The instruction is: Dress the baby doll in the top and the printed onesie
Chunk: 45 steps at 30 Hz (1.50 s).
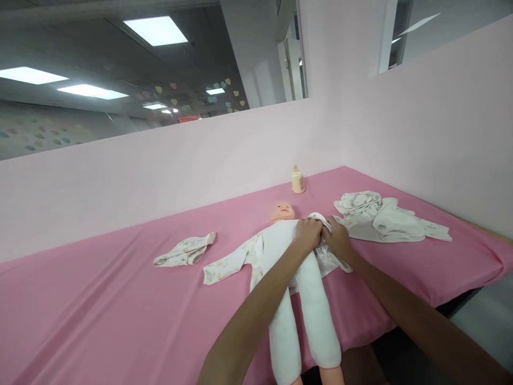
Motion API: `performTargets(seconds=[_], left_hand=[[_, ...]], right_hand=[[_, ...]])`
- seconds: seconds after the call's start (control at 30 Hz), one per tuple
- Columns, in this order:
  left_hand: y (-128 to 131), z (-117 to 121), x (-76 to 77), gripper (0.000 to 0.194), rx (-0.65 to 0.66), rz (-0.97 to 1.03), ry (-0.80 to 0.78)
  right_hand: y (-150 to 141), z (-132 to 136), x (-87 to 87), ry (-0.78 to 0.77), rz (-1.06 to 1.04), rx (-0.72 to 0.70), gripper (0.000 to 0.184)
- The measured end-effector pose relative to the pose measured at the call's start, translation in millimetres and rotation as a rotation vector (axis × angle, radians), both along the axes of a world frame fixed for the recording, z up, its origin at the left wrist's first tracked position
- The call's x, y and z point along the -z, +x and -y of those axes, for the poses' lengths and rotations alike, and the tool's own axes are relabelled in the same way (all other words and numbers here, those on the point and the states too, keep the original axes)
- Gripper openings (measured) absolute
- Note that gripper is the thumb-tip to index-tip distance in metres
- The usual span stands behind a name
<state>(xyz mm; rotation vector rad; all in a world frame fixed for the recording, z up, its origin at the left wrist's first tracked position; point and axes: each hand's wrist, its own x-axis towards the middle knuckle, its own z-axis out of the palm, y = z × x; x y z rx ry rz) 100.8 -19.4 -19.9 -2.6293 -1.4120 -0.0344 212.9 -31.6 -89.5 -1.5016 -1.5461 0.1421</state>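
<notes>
A baby doll (316, 305) lies on its back, head towards the wall and legs towards me. Its body and legs are white. A white printed baby shirt (230, 263) is partly on it; the sleeve at the left lies stretched out. At the doll's right-hand side in the picture, my left hand (308, 235) is closed on the shirt's fabric. Close beside it, my right hand (337, 241) also grips the bunched cloth. The doll's arm on that side is hidden by the cloth and my hands.
A small printed cloth piece (186, 251) lies left of the doll. Folded white baby clothes (385, 219) are piled at the right. A cream pump bottle (297, 181) stands near the wall. Pink sheeting (100, 305) covers the table, whose edge is near me.
</notes>
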Motion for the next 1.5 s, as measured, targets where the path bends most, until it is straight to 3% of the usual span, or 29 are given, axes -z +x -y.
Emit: performTargets(seconds=[0.27,0.43,0.57,0.63,0.83,0.93,1.17,1.3,1.5], left_hand=[[-14,17,-10.2,0.028,0.024,0.11,0.045],[-49,49,-7.2,0.031,0.088,0.331,-0.007],[-86,77,3.3,0.035,0.113,0.501,0.064],[-104,87,7.5,0.039,0.035,0.58,0.037],[-144,92,21.6,0.056,-0.404,0.925,-0.175],[-152,90,32.1,0.052,-0.485,1.018,-0.161],[-162,91,42.8,0.041,-0.521,0.962,-0.098],[-170,93,40.0,0.035,-0.578,0.807,-0.235],[-177,90,36.9,0.042,-0.585,0.734,-0.343]], right_hand=[[1,2,-1.3,-0.029,0.006,-0.005,0.017],[0,1,-1.8,-0.07,0.046,0.003,0.018],[-2,1,-3.9,-0.096,0.075,0.007,0.02],[-3,3,-6.0,-0.109,0.089,0.012,0.021],[-11,13,-10.1,-0.199,0.134,-0.021,0.023],[-13,15,-7.7,-0.193,0.145,-0.055,0.022],[-14,26,-5.2,-0.259,0.128,-0.062,0.029],[-13,43,-9.8,-0.312,0.135,-0.027,0.042],[-12,66,-19.5,-0.365,0.022,0.008,0.031]])
